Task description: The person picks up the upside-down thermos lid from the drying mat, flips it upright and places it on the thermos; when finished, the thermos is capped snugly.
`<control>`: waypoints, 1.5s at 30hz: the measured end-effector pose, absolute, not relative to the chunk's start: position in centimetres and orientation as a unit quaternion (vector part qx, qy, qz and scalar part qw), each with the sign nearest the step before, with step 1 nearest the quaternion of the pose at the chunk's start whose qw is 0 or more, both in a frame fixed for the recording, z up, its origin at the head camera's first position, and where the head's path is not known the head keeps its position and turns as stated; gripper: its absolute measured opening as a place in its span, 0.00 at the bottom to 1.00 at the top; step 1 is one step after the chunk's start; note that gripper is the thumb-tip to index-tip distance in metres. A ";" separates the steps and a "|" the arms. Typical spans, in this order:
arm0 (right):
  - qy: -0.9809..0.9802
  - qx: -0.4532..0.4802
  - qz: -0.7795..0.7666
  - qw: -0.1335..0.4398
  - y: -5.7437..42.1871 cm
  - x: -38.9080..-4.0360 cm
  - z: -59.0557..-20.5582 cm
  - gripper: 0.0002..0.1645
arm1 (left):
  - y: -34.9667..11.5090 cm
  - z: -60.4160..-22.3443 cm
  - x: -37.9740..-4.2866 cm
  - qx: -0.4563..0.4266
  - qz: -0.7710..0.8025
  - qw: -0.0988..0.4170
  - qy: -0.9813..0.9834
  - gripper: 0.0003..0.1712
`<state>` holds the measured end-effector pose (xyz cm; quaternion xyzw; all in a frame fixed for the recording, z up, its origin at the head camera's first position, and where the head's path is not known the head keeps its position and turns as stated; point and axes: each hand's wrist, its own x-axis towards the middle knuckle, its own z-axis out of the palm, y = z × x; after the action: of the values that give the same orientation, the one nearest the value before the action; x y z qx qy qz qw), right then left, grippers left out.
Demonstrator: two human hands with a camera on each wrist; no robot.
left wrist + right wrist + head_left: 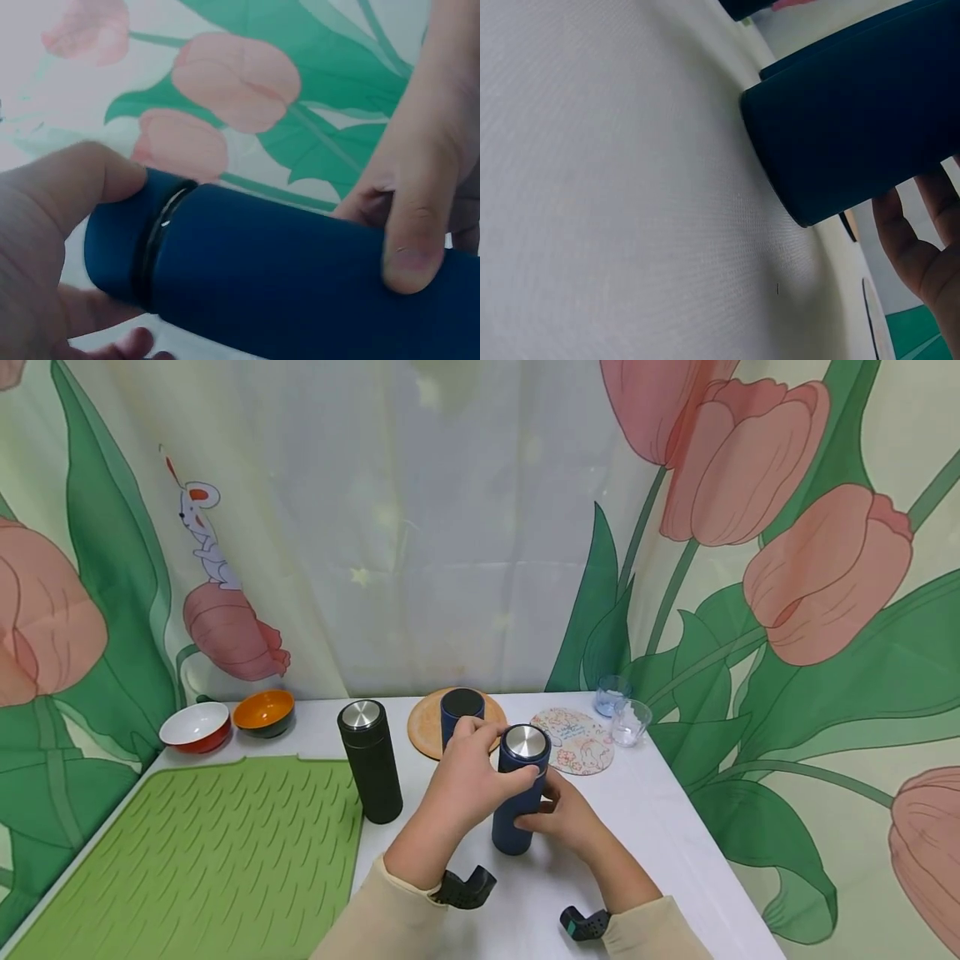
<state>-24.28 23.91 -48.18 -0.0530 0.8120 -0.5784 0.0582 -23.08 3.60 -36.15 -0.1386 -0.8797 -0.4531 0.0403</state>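
Observation:
A dark blue thermos bottle (516, 814) with a steel-topped lid stands nearly upright in front of me, between both hands. My left hand (468, 777) grips the lid, its thumb along the near side; in the left wrist view a dark ring shows between lid (116, 244) and body. Lower down, my right hand (564, 814) holds the bottle's body from the right, thumb in front. The right wrist view shows the base (776, 161) close to the white tabletop; whether it touches is unclear. To the left stands a black thermos bottle (372, 777).
A navy cylinder with a black top (460, 706) stands on a round wooden board (423, 727) behind. Right of it lie a patterned round mat (573, 742) and two small glasses (630, 724). A green mat (217, 852), a red bowl (197, 735) and an orange bowl (264, 722) occupy the left.

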 end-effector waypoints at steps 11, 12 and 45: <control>0.812 -0.068 -0.577 0.058 24.2 -24.2 -48.0 0.46 | 4.8 -36.5 -22.5 -0.118 -0.377 0.139 -0.908 0.40; 0.810 -0.066 -0.579 0.058 24.2 -24.3 -48.0 0.47 | 4.6 -36.5 -22.7 -0.128 -0.385 0.127 -0.905 0.40; 0.811 -0.060 -0.579 0.057 23.9 -24.4 -48.4 0.48 | 4.9 -36.7 -22.9 -0.107 -0.445 0.114 -0.882 0.39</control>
<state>-24.43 23.93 -48.37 -0.0602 0.8113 -0.5786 0.0575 -22.85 4.93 -36.70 -0.1072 -0.8819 -0.4447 0.1138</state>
